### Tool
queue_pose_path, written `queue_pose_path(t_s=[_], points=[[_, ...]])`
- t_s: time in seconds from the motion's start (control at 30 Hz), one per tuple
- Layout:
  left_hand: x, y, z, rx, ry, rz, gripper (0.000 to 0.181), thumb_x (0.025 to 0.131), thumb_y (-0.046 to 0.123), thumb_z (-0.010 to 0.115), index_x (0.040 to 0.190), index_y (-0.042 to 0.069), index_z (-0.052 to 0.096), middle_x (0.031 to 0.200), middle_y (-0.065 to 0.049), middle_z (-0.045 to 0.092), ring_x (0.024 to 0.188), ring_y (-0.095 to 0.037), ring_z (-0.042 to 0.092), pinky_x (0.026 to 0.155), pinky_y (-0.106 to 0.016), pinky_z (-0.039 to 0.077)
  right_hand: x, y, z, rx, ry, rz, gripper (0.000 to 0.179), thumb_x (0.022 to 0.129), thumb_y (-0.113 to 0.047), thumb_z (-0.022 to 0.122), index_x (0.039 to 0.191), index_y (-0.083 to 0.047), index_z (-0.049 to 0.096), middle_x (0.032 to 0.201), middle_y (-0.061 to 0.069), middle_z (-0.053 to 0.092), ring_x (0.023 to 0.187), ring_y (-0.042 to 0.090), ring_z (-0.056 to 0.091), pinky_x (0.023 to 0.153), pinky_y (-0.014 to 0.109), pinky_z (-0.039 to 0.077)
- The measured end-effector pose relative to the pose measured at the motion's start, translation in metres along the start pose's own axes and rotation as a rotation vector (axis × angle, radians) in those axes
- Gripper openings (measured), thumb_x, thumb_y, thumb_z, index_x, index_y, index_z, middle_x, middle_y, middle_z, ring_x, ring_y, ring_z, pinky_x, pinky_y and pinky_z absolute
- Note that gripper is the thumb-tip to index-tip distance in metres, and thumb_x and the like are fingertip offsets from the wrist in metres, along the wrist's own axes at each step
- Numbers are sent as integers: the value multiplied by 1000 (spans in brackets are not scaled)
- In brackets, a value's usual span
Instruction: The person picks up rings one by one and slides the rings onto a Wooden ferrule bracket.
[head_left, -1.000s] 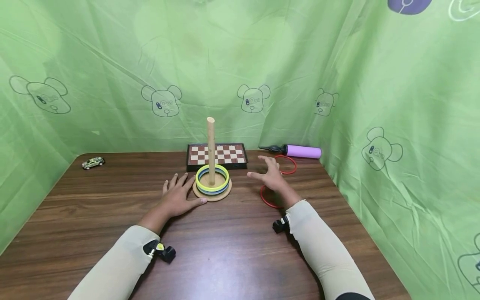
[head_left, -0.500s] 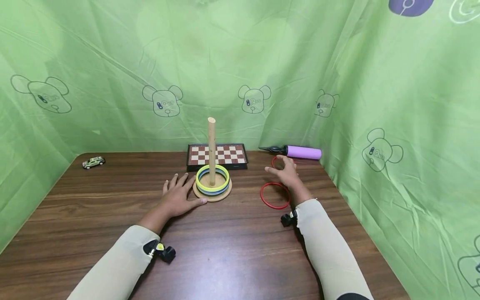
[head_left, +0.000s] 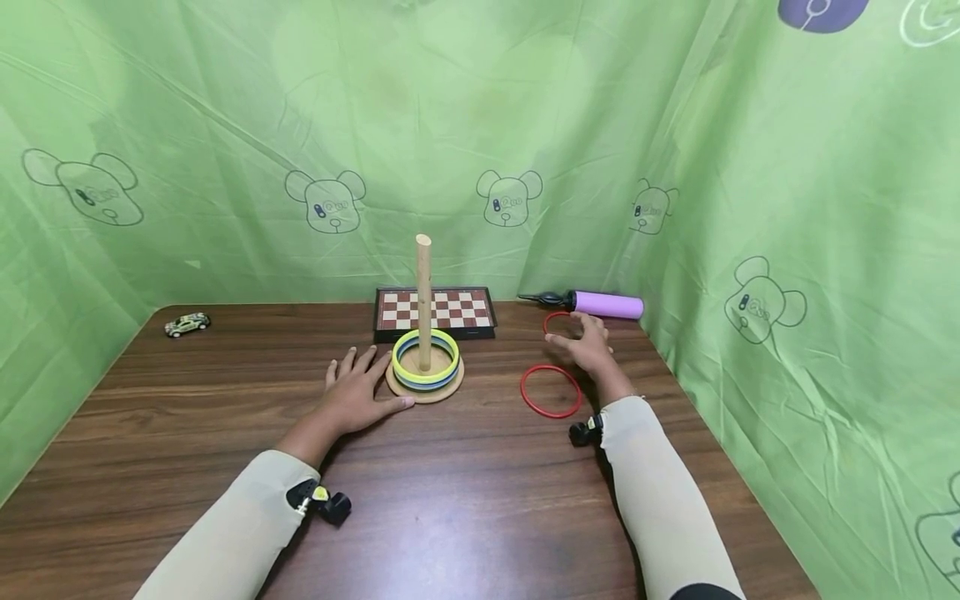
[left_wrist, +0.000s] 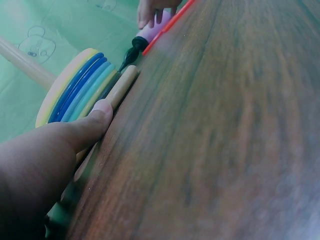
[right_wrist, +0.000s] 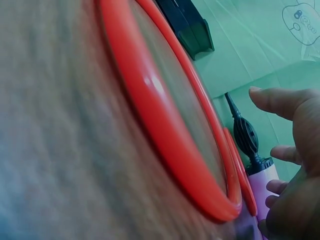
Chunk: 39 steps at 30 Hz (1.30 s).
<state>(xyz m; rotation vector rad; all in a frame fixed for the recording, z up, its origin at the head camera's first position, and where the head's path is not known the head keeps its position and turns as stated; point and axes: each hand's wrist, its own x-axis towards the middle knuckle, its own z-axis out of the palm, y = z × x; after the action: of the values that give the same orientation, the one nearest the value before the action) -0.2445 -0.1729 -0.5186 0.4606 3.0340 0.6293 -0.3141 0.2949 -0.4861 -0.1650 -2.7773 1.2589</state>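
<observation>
My left hand (head_left: 352, 400) lies beside a round wooden base (head_left: 426, 397), its fingers spread and its thumb (left_wrist: 95, 125) at the base's edge. From that base rises an upright wooden peg (head_left: 423, 283). Around the peg sits a stack of rings, a yellow ring (head_left: 424, 380) on top and several blue and pale ones below. My right hand (head_left: 594, 346) hovers over a far red ring (head_left: 545, 324), covering part of it, with thumb and fingers apart and nothing held. A nearer red ring (right_wrist: 150, 100) lies flat on the table, left of the right wrist.
Behind the peg, a checkered game board (head_left: 465, 310) stands at the back of the table (head_left: 465, 517). A purple hand pump (head_left: 607, 304) with a black nozzle lies behind my right hand. A toy car (head_left: 187, 325) is at the far left. Green curtains (head_left: 225, 208) surround the table.
My right hand has moved rightward and slightly downward, uncovering the nearer red ring and coming over the far one. The left hand and the ring stack have stayed still.
</observation>
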Motion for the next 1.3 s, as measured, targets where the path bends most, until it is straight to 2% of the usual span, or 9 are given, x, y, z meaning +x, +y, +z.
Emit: queue_pose_path(t_s=[0.4, 0.63, 0.9, 1.03, 1.2, 1.3], points=[[-1, 0, 0, -3, 4, -3, 113, 89, 87, 64, 173, 17, 35, 179, -24, 28, 166, -57, 12, 127, -83, 7, 6, 17, -3, -39, -4, 1, 91, 93, -52, 83, 165, -12, 45, 176, 23, 24, 162, 51, 15, 127, 77, 11], [0, 0, 1, 0, -3, 0, 114, 89, 88, 63, 173, 17, 35, 179, -25, 27, 166, -57, 12, 127, -84, 7, 9, 24, -3, -83, 11, -4, 88, 95, -48, 82, 165, -10, 45, 176, 26, 27, 160, 53, 18, 126, 76, 13], [-1, 0, 2, 5, -4, -1, 114, 89, 89, 63, 173, 18, 34, 179, -25, 28, 166, -58, 13, 127, -83, 7, 10, 26, -3, -145, -14, -2, 86, 97, -44, 81, 167, -10, 44, 178, 27, 26, 162, 56, 16, 125, 79, 12], [-1, -1, 3, 4, -5, -3, 114, 89, 90, 62, 174, 19, 33, 179, -24, 27, 166, -58, 12, 127, -83, 7, 11, 24, -2, -153, -17, 6, 86, 96, -42, 82, 167, -10, 45, 178, 28, 25, 162, 58, 15, 124, 80, 13], [0, -1, 3, 1, 6, 0, 114, 88, 89, 62, 173, 18, 34, 179, -24, 27, 166, -58, 12, 127, -83, 7, 12, 23, -1, -152, -17, 7, 87, 96, -42, 83, 167, -9, 44, 179, 27, 23, 163, 58, 11, 125, 81, 8], [-1, -1, 2, -3, 9, 5, 113, 89, 89, 63, 173, 18, 35, 179, -25, 28, 166, -58, 12, 127, -83, 7, 13, 23, 0, -178, -15, 3, 87, 96, -44, 83, 166, -9, 45, 179, 27, 25, 163, 57, 12, 124, 80, 10]])
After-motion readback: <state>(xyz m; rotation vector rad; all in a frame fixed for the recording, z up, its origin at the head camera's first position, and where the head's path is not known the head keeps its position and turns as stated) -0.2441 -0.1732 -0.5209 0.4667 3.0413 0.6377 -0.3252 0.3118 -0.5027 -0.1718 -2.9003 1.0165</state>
